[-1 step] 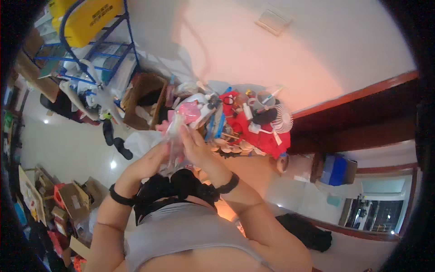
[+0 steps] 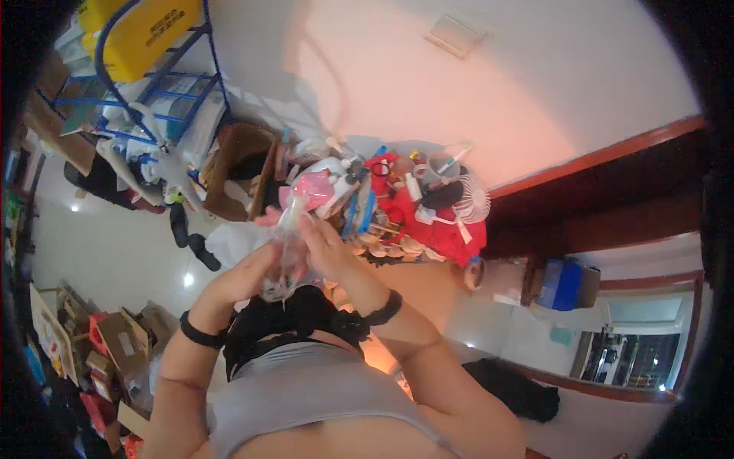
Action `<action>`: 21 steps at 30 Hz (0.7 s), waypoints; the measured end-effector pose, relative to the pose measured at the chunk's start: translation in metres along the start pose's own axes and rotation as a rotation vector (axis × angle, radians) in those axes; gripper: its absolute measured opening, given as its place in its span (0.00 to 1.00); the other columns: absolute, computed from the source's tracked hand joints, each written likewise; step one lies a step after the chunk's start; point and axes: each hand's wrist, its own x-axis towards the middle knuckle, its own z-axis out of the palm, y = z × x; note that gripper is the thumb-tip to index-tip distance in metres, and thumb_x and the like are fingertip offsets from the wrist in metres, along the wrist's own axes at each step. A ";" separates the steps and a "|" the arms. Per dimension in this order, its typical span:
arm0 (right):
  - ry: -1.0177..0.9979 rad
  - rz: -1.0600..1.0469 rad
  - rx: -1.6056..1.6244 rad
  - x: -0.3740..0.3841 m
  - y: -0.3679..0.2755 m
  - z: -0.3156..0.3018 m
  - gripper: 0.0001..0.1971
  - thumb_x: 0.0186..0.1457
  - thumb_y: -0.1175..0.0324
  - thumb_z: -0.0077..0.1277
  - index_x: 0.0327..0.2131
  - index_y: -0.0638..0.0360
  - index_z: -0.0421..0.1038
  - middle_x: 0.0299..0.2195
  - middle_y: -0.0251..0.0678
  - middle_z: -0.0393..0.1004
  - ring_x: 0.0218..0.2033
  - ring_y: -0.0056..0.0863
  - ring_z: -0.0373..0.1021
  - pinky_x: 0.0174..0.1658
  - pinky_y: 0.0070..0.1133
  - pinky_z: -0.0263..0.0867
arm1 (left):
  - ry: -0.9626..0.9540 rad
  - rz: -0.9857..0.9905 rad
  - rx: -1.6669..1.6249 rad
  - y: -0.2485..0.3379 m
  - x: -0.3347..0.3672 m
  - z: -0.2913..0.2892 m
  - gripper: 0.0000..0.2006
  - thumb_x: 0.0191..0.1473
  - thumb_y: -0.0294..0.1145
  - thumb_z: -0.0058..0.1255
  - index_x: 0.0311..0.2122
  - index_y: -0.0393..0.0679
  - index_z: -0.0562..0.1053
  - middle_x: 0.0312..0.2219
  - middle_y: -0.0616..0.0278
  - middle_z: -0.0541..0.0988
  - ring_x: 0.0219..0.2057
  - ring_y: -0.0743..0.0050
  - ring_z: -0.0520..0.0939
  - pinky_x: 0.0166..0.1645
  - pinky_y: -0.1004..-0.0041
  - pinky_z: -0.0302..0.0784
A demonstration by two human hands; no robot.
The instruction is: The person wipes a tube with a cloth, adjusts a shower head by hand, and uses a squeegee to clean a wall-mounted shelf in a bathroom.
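Pale wall (image 2: 367, 76) behind, washed with pinkish light, above a glossy floor (image 2: 126, 245). Compared with the earlier frame, much the same pose, though with the clear plastic bag (image 2: 284, 264) now spread fuller and rounder at its lower end. Held in front of the chest, between left hand (image 2: 248, 277) and right hand (image 2: 325, 249); right fingers close together against its upper part, left fingers partly hidden, so impossible to tell how tightly closed. Just beyond, a shiny pink packet (image 2: 313, 187), in a crowded heap partly blocked from sight by hands and bag. Near the left hand, a crumpled white bag (image 2: 229, 243). Farther left, an open cardboard box (image 2: 216, 180), dark slippers (image 2: 179, 224), and a blue metal rack (image 2: 218, 69) under a smooth yellow container (image 2: 149, 46). To the right, rumpled red cloth (image 2: 459, 237) beside a round, ribbed white piece (image 2: 472, 200).
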 end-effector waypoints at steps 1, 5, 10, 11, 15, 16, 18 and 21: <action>-0.075 0.058 0.157 -0.002 -0.010 0.003 0.22 0.61 0.55 0.31 0.49 0.61 0.61 0.38 0.32 0.71 0.27 0.15 0.67 0.23 0.13 0.63 | -0.118 0.051 -0.138 -0.002 0.003 -0.002 0.28 0.58 0.56 0.21 0.44 0.40 0.64 0.33 0.65 0.70 0.35 0.73 0.70 0.39 0.76 0.65; -0.071 0.102 0.073 -0.003 -0.008 -0.007 0.21 0.60 0.55 0.32 0.48 0.60 0.62 0.40 0.30 0.70 0.28 0.14 0.67 0.22 0.13 0.64 | -0.017 -0.045 -0.160 0.000 0.005 0.003 0.26 0.58 0.54 0.24 0.42 0.39 0.64 0.32 0.63 0.69 0.34 0.74 0.69 0.40 0.75 0.65; 0.290 0.023 -0.521 -0.008 0.002 -0.007 0.19 0.59 0.58 0.36 0.45 0.63 0.60 0.37 0.43 0.71 0.32 0.31 0.70 0.32 0.25 0.65 | 0.361 -0.068 1.055 -0.003 0.020 0.007 0.22 0.52 0.43 0.43 0.45 0.38 0.59 0.28 0.49 0.73 0.29 0.53 0.75 0.32 0.60 0.68; 0.294 0.022 -0.521 -0.010 0.007 -0.002 0.19 0.59 0.58 0.36 0.45 0.63 0.60 0.37 0.43 0.71 0.32 0.31 0.70 0.32 0.25 0.65 | 0.356 -0.067 1.056 -0.005 0.022 0.010 0.22 0.52 0.43 0.43 0.45 0.38 0.59 0.28 0.49 0.73 0.29 0.53 0.75 0.32 0.60 0.68; 0.433 -0.133 -0.571 -0.019 0.015 0.014 0.17 0.59 0.60 0.36 0.45 0.64 0.61 0.37 0.46 0.69 0.40 0.37 0.67 0.43 0.27 0.60 | 0.520 -0.003 1.272 -0.019 0.026 0.018 0.29 0.43 0.41 0.51 0.47 0.34 0.57 0.26 0.44 0.73 0.28 0.45 0.75 0.31 0.58 0.70; 0.395 -0.182 -0.490 -0.017 0.018 0.010 0.17 0.58 0.60 0.37 0.45 0.63 0.61 0.39 0.44 0.68 0.41 0.35 0.67 0.45 0.27 0.60 | 0.457 0.033 1.317 -0.019 0.024 0.017 0.28 0.44 0.42 0.51 0.46 0.35 0.58 0.26 0.45 0.73 0.28 0.47 0.75 0.31 0.60 0.70; 0.362 -0.231 -0.410 -0.016 0.019 0.001 0.18 0.58 0.60 0.38 0.46 0.63 0.61 0.41 0.41 0.68 0.42 0.34 0.66 0.46 0.26 0.59 | 0.387 0.074 1.360 -0.019 0.021 0.012 0.27 0.45 0.43 0.51 0.46 0.36 0.59 0.27 0.46 0.73 0.28 0.48 0.76 0.31 0.61 0.70; 0.060 -0.092 -0.113 -0.014 0.003 -0.015 0.18 0.60 0.60 0.35 0.47 0.62 0.61 0.43 0.37 0.68 0.42 0.25 0.65 0.46 0.21 0.60 | 0.015 -0.071 0.650 -0.016 0.016 0.005 0.22 0.52 0.44 0.46 0.45 0.38 0.62 0.27 0.55 0.74 0.25 0.60 0.75 0.31 0.67 0.70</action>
